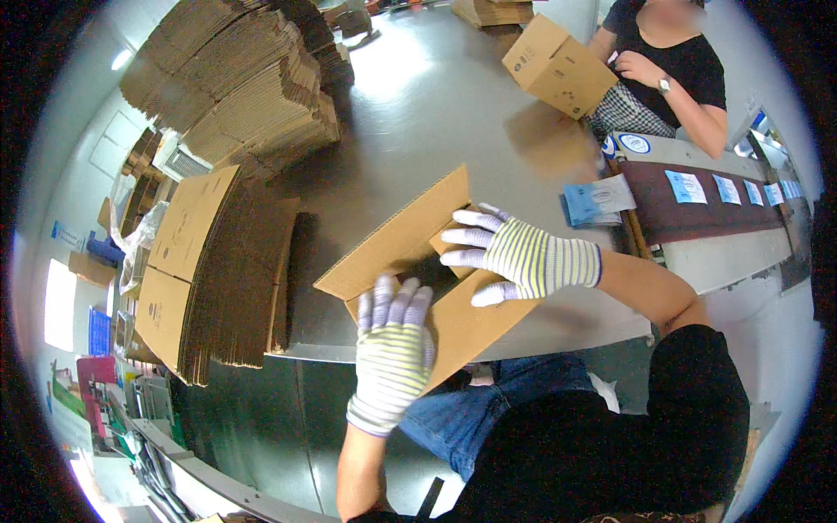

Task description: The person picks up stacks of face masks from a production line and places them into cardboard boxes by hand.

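Note:
In front of me a brown cardboard box sits at the table's near edge, tilted in view. Its long far flap stands up, and a dark gap shows into the box between the flaps. My left hand, in a striped white-and-yellow glove with grey fingertips, lies over the box's left end, fingers stretched out. My right hand, gloved alike, rests across the right end with its fingers spread and the thumb over the near flap. The undersides of both hands are hidden.
Flattened cartons stand stacked at my left; taller stacks rise behind. Blue-and-white packets lie on the right, beside a dark conveyor belt carrying several more. Across the metal table, a person handles another box.

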`<move>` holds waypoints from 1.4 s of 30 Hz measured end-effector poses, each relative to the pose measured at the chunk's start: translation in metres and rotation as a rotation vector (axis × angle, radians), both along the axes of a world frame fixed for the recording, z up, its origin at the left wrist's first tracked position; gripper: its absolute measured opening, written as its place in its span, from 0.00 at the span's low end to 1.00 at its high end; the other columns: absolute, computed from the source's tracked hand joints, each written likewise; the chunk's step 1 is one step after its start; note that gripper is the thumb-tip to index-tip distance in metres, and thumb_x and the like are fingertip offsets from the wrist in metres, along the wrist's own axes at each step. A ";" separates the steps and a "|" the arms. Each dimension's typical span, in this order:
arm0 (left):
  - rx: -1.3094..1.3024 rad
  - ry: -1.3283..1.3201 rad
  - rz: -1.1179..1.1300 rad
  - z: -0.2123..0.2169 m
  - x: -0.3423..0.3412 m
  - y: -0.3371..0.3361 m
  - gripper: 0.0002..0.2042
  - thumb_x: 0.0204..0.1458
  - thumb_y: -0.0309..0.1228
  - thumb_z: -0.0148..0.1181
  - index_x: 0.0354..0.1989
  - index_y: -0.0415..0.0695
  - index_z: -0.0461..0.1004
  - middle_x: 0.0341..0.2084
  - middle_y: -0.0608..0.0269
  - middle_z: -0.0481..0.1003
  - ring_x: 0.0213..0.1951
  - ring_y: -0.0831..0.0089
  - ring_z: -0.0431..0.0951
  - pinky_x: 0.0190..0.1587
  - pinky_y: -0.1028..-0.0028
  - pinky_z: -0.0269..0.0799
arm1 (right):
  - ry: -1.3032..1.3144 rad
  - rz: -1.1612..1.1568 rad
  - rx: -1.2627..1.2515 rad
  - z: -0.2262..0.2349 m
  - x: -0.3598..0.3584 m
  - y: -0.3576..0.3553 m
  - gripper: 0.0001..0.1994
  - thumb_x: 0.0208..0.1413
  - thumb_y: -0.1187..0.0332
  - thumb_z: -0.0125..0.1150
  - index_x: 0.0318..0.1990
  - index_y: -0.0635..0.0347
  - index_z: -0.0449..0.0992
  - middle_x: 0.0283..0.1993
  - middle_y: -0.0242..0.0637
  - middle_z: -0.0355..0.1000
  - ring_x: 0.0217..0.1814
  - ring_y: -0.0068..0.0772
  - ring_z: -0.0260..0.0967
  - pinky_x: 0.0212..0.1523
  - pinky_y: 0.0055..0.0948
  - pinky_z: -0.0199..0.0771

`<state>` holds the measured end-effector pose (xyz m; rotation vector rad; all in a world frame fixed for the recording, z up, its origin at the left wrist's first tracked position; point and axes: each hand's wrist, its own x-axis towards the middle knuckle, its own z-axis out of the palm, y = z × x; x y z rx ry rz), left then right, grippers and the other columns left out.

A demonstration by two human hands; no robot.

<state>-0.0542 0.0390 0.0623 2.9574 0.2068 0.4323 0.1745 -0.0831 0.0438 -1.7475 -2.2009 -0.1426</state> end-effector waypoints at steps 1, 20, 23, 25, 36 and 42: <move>0.033 -0.050 -0.101 -0.005 0.010 0.003 0.23 0.50 0.29 0.50 0.57 0.39 0.61 0.46 0.44 0.71 0.53 0.43 0.67 0.58 0.52 0.61 | 0.008 -0.004 0.000 -0.002 0.000 -0.001 0.28 0.49 0.49 0.60 0.55 0.55 0.69 0.62 0.45 0.60 0.66 0.53 0.52 0.65 0.47 0.54; -0.948 -1.176 0.408 -0.080 -0.019 -0.020 0.22 0.63 0.45 0.42 0.54 0.38 0.61 0.49 0.50 0.70 0.47 0.67 0.72 0.49 0.66 0.70 | 0.902 -0.301 0.252 0.080 -0.044 -0.008 0.29 0.51 0.59 0.64 0.55 0.68 0.65 0.50 0.54 0.70 0.52 0.42 0.70 0.54 0.34 0.68; -1.583 -1.066 0.340 -0.119 0.010 -0.057 0.23 0.62 0.38 0.42 0.65 0.47 0.52 0.61 0.54 0.59 0.58 0.59 0.63 0.61 0.56 0.61 | 0.530 -0.401 0.357 0.107 -0.045 -0.007 0.30 0.49 0.46 0.61 0.42 0.70 0.73 0.35 0.54 0.74 0.36 0.48 0.75 0.37 0.39 0.76; -1.670 -1.021 0.282 -0.225 0.005 -0.048 0.23 0.63 0.41 0.39 0.64 0.46 0.54 0.60 0.56 0.61 0.59 0.61 0.63 0.62 0.58 0.58 | 0.247 -0.339 0.232 0.099 -0.060 0.005 0.26 0.50 0.46 0.58 0.39 0.66 0.70 0.32 0.50 0.72 0.32 0.49 0.73 0.34 0.42 0.74; -1.356 -0.575 0.569 -0.195 -0.077 -0.010 0.23 0.59 0.44 0.45 0.59 0.45 0.62 0.59 0.57 0.62 0.56 0.59 0.66 0.57 0.55 0.64 | 0.060 -0.123 0.091 0.005 -0.074 0.014 0.24 0.52 0.44 0.52 0.36 0.59 0.69 0.29 0.41 0.69 0.30 0.41 0.71 0.28 0.38 0.72; 0.034 -0.386 0.435 -0.022 -0.107 0.018 0.36 0.49 0.51 0.58 0.61 0.39 0.58 0.63 0.43 0.55 0.63 0.39 0.52 0.63 0.47 0.50 | -0.042 0.188 0.243 -0.023 -0.050 0.028 0.26 0.50 0.39 0.51 0.21 0.54 0.68 0.20 0.31 0.63 0.23 0.33 0.63 0.23 0.33 0.65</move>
